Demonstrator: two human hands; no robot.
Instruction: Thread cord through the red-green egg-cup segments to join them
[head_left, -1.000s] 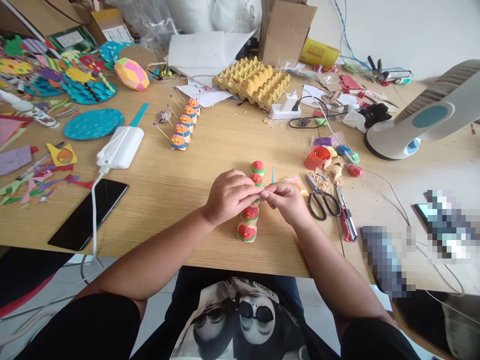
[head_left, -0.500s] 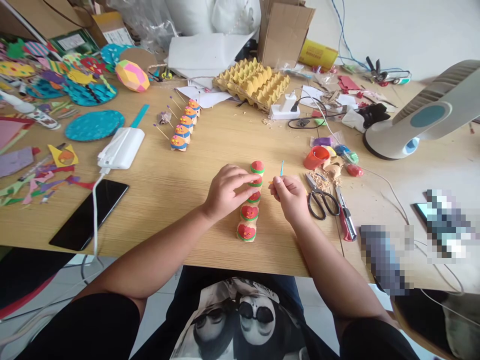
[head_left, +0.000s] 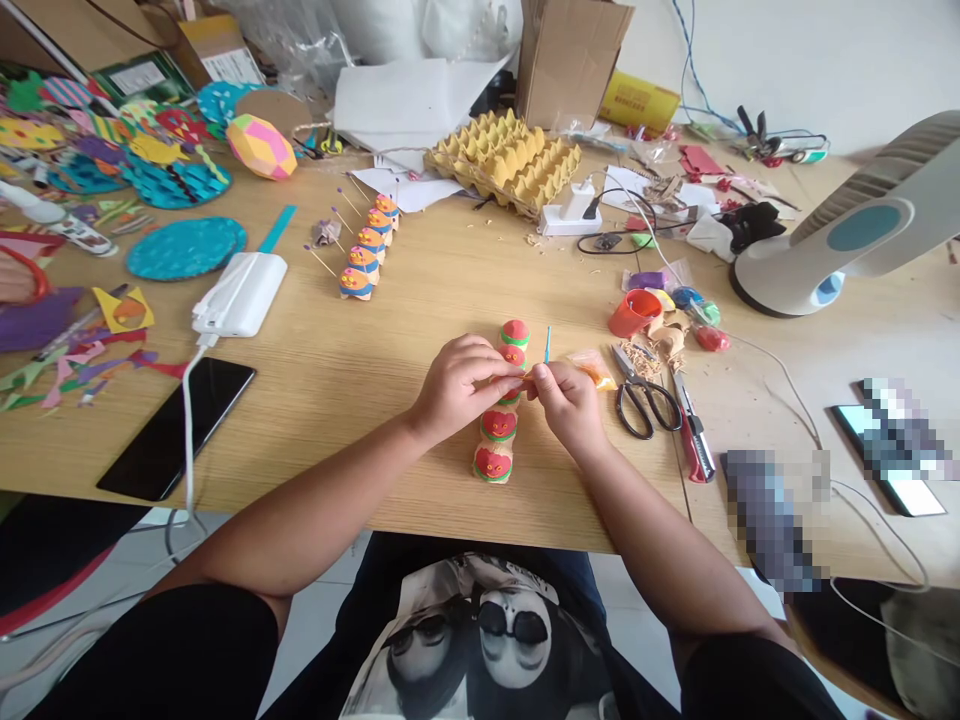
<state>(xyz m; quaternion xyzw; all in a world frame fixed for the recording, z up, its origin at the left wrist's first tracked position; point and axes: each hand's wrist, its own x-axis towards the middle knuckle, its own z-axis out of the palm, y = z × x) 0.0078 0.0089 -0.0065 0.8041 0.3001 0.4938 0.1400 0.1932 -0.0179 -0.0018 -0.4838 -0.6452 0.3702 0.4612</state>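
Observation:
A row of egg-carton cups [head_left: 498,424] with red and green tops and small orange features stands before me. My left hand [head_left: 466,382] is above its middle, with thumb and fingers pinched together at a tiny orange piece, which looks like modelling clay. My right hand [head_left: 568,402] is closed just right of the row, its fingertips meeting the left ones at that piece. A thin blue modelling tool [head_left: 548,344] sticks up out of my right hand. The fingers cover part of the middle cups. Right of them lies a small bag of orange clay [head_left: 594,368].
Scissors [head_left: 640,395], a utility knife [head_left: 697,440] and a red cup [head_left: 634,313] lie to the right, near a white fan [head_left: 840,245]. Blue-orange carton cups [head_left: 364,260] with pins, a power bank [head_left: 241,293] and a phone [head_left: 180,430] are left. Another person's hand [head_left: 13,278] shows at the left edge.
My right hand has moved left, bringing its fingertips and the orange piece to my left fingertips, which have closed. The orange clay bag is now uncovered. Another person's hand has appeared at far left.

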